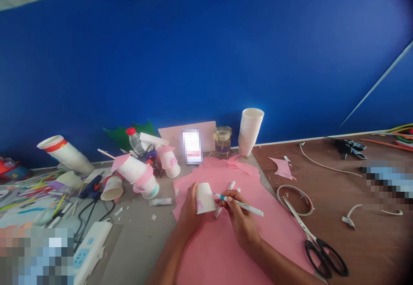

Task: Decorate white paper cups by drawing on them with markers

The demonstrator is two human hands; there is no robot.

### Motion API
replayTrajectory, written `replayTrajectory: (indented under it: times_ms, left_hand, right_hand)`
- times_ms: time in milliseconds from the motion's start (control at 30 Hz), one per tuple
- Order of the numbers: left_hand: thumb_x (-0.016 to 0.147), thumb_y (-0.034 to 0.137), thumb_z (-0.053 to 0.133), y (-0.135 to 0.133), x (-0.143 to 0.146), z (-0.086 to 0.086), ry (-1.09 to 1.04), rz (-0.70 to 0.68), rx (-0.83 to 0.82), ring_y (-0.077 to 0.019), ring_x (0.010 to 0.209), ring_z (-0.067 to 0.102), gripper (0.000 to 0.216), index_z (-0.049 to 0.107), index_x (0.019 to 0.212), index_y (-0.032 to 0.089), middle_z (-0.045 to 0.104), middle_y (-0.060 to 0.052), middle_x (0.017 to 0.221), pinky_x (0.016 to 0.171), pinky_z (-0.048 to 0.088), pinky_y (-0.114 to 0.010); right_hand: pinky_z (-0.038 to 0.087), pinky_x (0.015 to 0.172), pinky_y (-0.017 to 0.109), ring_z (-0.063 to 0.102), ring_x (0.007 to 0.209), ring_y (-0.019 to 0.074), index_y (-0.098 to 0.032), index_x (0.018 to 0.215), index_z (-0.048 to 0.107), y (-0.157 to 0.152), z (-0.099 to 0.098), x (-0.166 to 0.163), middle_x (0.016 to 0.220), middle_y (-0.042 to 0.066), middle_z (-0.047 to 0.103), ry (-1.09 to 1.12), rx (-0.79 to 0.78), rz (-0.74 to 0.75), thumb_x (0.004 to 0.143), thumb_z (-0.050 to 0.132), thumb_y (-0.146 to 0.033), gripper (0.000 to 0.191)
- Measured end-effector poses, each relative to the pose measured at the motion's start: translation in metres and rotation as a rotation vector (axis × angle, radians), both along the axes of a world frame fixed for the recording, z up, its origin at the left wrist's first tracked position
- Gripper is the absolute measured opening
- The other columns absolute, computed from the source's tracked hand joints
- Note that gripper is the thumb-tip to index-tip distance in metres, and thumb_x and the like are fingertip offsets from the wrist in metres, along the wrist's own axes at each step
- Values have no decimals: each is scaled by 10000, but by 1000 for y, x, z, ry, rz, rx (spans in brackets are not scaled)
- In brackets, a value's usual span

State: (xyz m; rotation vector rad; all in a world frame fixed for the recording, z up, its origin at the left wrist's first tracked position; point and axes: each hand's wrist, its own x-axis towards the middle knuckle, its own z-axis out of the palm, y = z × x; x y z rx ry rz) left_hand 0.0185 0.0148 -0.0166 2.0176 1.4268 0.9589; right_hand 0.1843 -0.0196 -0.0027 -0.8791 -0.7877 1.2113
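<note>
My left hand is wrapped round the side of a white paper cup, which is turned upside down and bears a pink drawing. In my right hand is a white marker pen with a blue tip end, pointed at the cup's right side. I cannot tell whether the tip touches the cup. Behind my right fingers, more white markers lie on a large sheet of pink paper, partly hidden by the hand.
Decorated paper cups stand left, near glue guns and a power strip. A cup stack, glass jar and phone stand at the back. Scissors and a tape roll lie right.
</note>
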Motion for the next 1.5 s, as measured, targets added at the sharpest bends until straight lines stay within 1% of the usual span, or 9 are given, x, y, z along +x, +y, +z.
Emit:
replayTrajectory:
  times_ms: [133, 267, 467, 600, 800, 933, 1100, 1300, 1500]
  left_hand:
    - [852, 284, 504, 0, -1, 0, -22, 3, -11, -296, 1274, 468, 589, 299, 1390, 161, 480, -185, 1347, 1026, 430, -469]
    - [837, 271, 528, 0, -1, -1, -26, 19, 2, -290, 1263, 482, 597, 314, 1390, 195, 493, -156, 1354, 1022, 436, -478]
    - [824, 288, 526, 0, -1, 0, -36, 16, -8, -306, 1266, 481, 587, 347, 1368, 158, 496, -180, 1345, 1021, 436, -484]
    - [816, 305, 543, 0, 0, 2, -18, 6, -11, -315, 1248, 496, 617, 331, 1369, 131, 511, -195, 1315, 996, 457, -472]
    - [812, 312, 555, 0, -1, 1, -9, -10, 16, -321, 1212, 528, 637, 310, 1375, 138, 512, -203, 1315, 955, 489, -464]
    - [817, 327, 553, 0, -1, 0, -3, -10, 4, -345, 1236, 502, 647, 298, 1379, 134, 463, -212, 1370, 985, 465, -468]
    - [821, 371, 556, 0, -2, -1, -21, -19, -16, -360, 1246, 483, 668, 282, 1384, 139, 470, -199, 1353, 980, 471, -463]
    - [826, 327, 544, 1, -2, -2, -31, -7, -12, -323, 1254, 481, 642, 294, 1386, 138, 488, -201, 1330, 1004, 451, -470]
    - [805, 306, 550, 0, -1, 2, -23, 3, -48, -321, 1247, 493, 658, 294, 1379, 115, 485, -220, 1336, 969, 481, -449]
  right_hand:
    - [490, 662, 305, 593, 708, 185, -221, 805, 630, 0, 1, -1, 685, 2, 593, -12, -22, -10, 835, 628, -446, 228]
    - [492, 667, 306, 593, 715, 189, -215, 818, 637, 0, -1, 0, 687, 13, 611, -46, -35, -2, 837, 622, -453, 239]
    - [503, 653, 319, 596, 736, 206, -207, 831, 634, 0, -2, -1, 700, 24, 609, -65, -31, 23, 845, 604, -464, 259]
    - [493, 642, 312, 591, 729, 204, -208, 830, 633, 1, -2, -2, 684, 17, 598, -51, -46, 23, 836, 614, -468, 260]
    - [486, 654, 304, 572, 719, 187, -212, 824, 635, 0, -1, -1, 688, 7, 591, -41, -42, 40, 842, 615, -449, 238]
    - [492, 633, 308, 583, 716, 197, -210, 834, 624, 1, -2, -2, 689, 15, 597, -60, -52, 34, 844, 603, -464, 254]
    - [491, 614, 315, 593, 693, 203, -215, 822, 610, 2, -1, -3, 659, 10, 587, -70, -76, 21, 838, 593, -493, 279]
    - [479, 638, 307, 592, 709, 195, -216, 822, 617, 2, -1, -2, 668, 5, 598, -71, -79, 21, 845, 596, -479, 264]
    - [483, 667, 317, 581, 729, 200, -210, 828, 629, 0, -2, -3, 681, 14, 593, -42, -44, 38, 851, 605, -445, 237]
